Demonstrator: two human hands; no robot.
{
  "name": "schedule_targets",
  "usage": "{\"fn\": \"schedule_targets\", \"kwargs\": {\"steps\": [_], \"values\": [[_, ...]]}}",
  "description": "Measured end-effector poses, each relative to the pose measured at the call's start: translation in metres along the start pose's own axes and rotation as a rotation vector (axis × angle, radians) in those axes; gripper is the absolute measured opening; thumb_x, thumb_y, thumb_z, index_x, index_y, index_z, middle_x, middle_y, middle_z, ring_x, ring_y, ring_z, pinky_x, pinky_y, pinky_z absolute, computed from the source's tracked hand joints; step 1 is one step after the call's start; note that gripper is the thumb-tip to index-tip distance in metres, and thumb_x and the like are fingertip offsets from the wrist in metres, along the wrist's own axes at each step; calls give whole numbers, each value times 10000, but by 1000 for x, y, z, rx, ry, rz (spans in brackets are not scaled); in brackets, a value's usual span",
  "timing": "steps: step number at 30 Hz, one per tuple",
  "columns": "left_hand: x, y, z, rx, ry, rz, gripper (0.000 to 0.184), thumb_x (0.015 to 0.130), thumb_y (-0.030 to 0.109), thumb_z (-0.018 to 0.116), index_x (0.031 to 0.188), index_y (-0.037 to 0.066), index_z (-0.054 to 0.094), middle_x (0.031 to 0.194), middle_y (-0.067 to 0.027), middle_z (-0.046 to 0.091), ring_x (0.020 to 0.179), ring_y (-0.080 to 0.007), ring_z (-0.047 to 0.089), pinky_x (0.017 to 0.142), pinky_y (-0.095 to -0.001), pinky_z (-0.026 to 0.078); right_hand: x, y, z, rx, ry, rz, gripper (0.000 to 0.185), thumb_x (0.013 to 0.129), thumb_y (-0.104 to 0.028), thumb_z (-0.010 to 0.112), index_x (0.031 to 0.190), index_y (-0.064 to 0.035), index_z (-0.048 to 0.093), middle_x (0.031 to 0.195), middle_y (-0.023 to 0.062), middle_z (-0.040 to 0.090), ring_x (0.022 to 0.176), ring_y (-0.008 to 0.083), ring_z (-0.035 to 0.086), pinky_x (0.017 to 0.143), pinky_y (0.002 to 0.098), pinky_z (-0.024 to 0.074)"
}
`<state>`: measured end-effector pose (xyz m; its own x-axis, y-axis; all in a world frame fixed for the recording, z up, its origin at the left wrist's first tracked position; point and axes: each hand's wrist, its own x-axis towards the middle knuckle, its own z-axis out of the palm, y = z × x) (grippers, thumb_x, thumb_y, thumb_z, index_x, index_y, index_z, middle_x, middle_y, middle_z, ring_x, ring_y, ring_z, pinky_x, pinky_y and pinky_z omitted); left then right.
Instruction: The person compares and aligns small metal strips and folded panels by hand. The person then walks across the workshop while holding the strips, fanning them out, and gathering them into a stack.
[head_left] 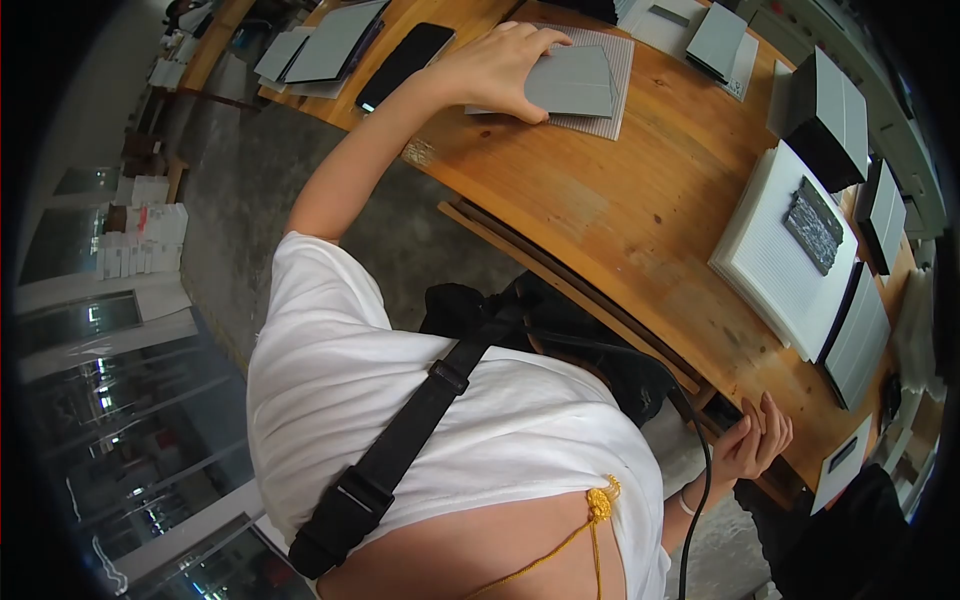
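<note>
A long wooden surface [640, 200] with warm brown grain, dark knots and a scuffed patch near one corner dominates the room. Under its near edge runs a wooden ledge [500, 238]. Beside it spreads a mottled gray concrete floor [240, 170]. Across the floor from the surface stands a pale wall [165, 300] with dark glass panes [120, 390] catching bright reflections of lights. White stacked goods [145, 240] are near that wall; more wooden furniture [215, 45] stands beyond the surface's end.
</note>
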<state>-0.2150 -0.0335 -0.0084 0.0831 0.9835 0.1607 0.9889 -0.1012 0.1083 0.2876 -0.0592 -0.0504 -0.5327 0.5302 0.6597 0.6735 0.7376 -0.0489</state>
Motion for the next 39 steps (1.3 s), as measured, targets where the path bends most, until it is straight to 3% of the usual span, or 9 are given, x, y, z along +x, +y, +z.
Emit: {"fn": "schedule_targets", "kwargs": {"steps": [7,10,12,17,25,30,32,35,39], "values": [[-2,9,-25,-200,135,-14,783,586,322,762,1263,96,441,1130,-116,494,1037,-274,512,892,-350,447,30,-37,22,462,31,55,377,918,-258,477,732,16,657,917,117,625,793,278,587,733,384,468],[-8,44,-43,-345,141,-6,651,761,341,704,1294,97,421,1209,-122,470,1034,-258,521,890,-353,436,67,-69,35,789,-55,155,170,849,-143,576,862,15,636,902,144,621,786,272,595,715,346,484],[-12,75,-38,-483,415,24,791,578,322,790,1257,98,453,1111,-109,476,1009,-239,523,872,-330,463,98,-94,44,957,-147,257,217,788,-38,630,994,18,592,939,150,614,802,249,601,743,316,486],[-19,140,-5,-552,591,52,868,550,299,831,1278,81,413,1128,-132,411,978,-257,504,798,-341,464,153,-122,86,1377,34,410,385,780,-37,675,1115,36,500,1017,99,579,854,145,585,786,267,482],[-32,149,8,-632,728,25,874,550,260,848,1270,46,404,1117,-145,437,953,-261,515,758,-343,470,162,-103,87,1237,-8,468,157,832,-5,623,970,44,568,804,34,601,722,52,519,640,178,436],[-44,119,13,-799,192,141,378,691,150,754,1005,8,599,843,-108,611,723,-215,606,643,-312,494,172,-90,73,1061,-161,280,176,801,27,629,969,19,578,789,45,615,687,90,548,644,186,446],[-45,126,16,-732,298,124,285,711,128,732,940,7,612,809,-106,610,667,-225,603,601,-311,493,174,-90,74,1017,-210,232,179,791,35,630,962,10,585,788,49,624,686,111,573,653,191,456],[-46,137,22,-646,452,61,189,732,103,705,869,8,618,776,-106,606,598,-251,598,537,-316,486,178,-99,77,1047,-129,196,364,766,-20,677,1099,-1,533,951,92,628,818,180,615,730,239,479],[-43,147,36,-546,610,-17,169,739,103,696,849,18,601,759,-104,597,565,-274,595,484,-325,471,175,-116,82,992,121,128,973,617,-199,830,1347,-13,214,1265,194,452,1081,291,532,912,368,435]]}}
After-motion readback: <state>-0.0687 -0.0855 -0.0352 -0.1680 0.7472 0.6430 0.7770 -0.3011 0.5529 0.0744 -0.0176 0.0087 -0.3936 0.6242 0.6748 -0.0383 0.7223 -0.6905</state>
